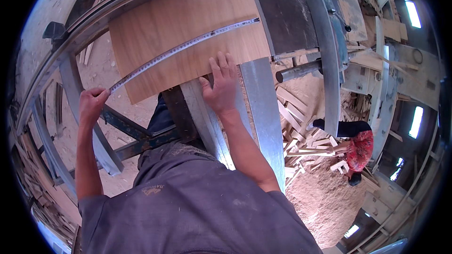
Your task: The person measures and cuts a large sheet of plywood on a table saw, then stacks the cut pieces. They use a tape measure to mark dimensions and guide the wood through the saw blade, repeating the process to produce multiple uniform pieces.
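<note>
A flat wooden board [188, 14] with brown grain lies across the metal frame in front of me. Over it runs a pale tape measure blade [181, 47], slanting up from the board's left end toward its right side. My left hand [93, 105] is closed, pinching the near-left end of the blade just past the board's edge. Whether a tape case sits inside that fist is hidden. My right hand [221, 84] rests on the board's near edge below the tape, fingers stretched out and holding nothing.
A long metal rail [141, 2] curves behind the board, and a grey metal strip [263, 108] runs beside my right forearm. A round bar [299, 71] juts out at right. Beyond, a person in red [360, 150] bends over wood offcuts [294, 113] near a sawdust heap [325, 197].
</note>
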Demonstrator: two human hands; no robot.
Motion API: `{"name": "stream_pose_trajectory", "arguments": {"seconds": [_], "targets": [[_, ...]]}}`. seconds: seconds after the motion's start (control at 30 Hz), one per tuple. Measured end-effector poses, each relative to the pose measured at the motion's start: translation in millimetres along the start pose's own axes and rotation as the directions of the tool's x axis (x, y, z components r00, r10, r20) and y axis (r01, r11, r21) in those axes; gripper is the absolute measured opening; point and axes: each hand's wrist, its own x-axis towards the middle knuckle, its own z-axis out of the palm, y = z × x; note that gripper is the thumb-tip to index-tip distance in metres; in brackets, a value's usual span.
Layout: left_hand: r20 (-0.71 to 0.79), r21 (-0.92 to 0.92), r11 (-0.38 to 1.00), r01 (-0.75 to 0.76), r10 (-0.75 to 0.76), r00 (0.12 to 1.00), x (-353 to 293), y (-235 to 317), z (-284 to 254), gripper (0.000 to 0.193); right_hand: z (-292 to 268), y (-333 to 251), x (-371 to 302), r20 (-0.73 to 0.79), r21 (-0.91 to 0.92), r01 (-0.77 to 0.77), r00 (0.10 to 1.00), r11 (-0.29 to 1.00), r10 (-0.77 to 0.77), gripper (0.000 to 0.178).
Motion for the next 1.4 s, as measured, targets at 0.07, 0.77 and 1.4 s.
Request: {"name": "stream_pose_trajectory", "arguments": {"seconds": [0.07,0.77,1.4], "targets": [[-0.010,0.039,0.998,-0.039,0.039,0.999,9.6,5.3,0.7,0.029,9.2,3.6,-6.1,0.021,-0.043,0.020,1.000,0.999,-0.020,0.063],[-0.027,0.148,0.989,0.027,-0.023,0.999,31.9,21.9,-7.6,0.032,19.4,-7.3,-9.5,0.128,-0.298,0.072,0.991,0.952,-0.035,0.072],[0.043,0.216,0.976,-0.032,0.024,0.999,66.1,13.4,-13.1,0.034,20.2,-8.9,-8.3,0.140,-0.301,0.088,0.989,0.949,-0.047,0.074]]}}
